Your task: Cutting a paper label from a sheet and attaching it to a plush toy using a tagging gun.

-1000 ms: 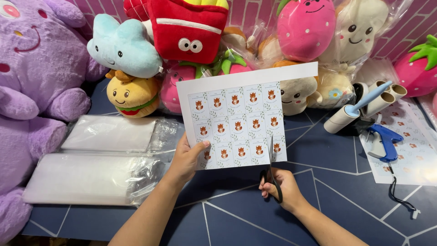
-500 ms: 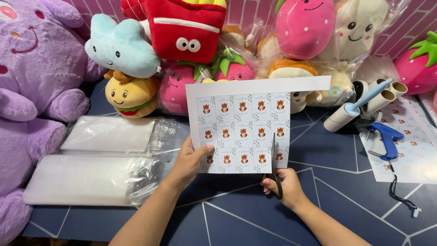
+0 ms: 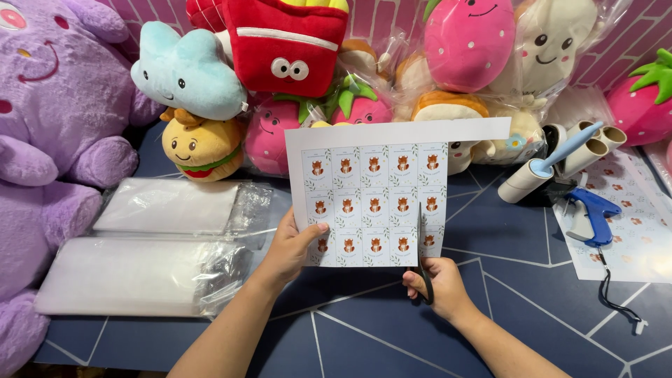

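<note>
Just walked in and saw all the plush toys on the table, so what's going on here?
A person is cutting a printed sheet of small fox stickers. The left hand holds the sheet up by its lower left edge, while the right hand works scissors up into it from the bottom, along a line between the last two columns. Plush toys are lined up behind, and clear plastic bags lie to the left.

Sticker sheet levelled out, drifted toward 3 o'clock. Scissors cut farther toward 12 o'clock. Right hand followed.
</note>
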